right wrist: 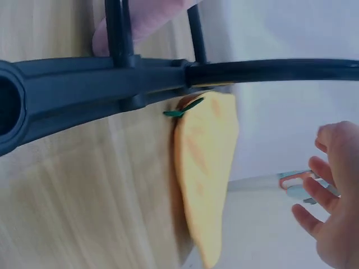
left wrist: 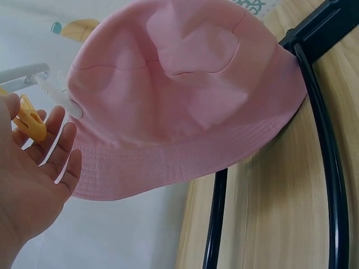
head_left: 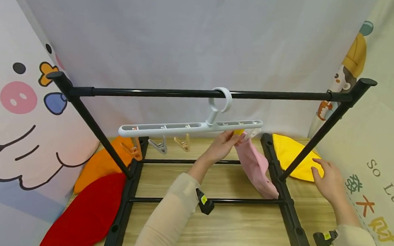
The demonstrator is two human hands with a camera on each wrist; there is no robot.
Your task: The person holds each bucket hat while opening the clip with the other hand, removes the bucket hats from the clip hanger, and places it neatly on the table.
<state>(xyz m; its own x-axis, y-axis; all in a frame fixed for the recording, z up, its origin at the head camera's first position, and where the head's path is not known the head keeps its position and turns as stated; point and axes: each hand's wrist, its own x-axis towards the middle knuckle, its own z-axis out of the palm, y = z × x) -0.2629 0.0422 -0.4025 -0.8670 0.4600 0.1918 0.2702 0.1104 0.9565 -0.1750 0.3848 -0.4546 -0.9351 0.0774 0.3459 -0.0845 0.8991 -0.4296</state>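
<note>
A pink bucket hat hangs by its edge from a white clip at the right end of a pale hanger. My left hand is beside it, pinching a yellow clothespin under the hanger, with the other fingers spread toward the hat's brim. My right hand is held with fingers apart near a yellow hat on the right. In the right wrist view that hat shows a small green tab, and the right hand holds nothing.
The hanger hooks over the top bar of a black rack. An orange clothespin, a grey clothespin and a tan clothespin hang from its left half. An orange hat and a red hat lie left of the rack.
</note>
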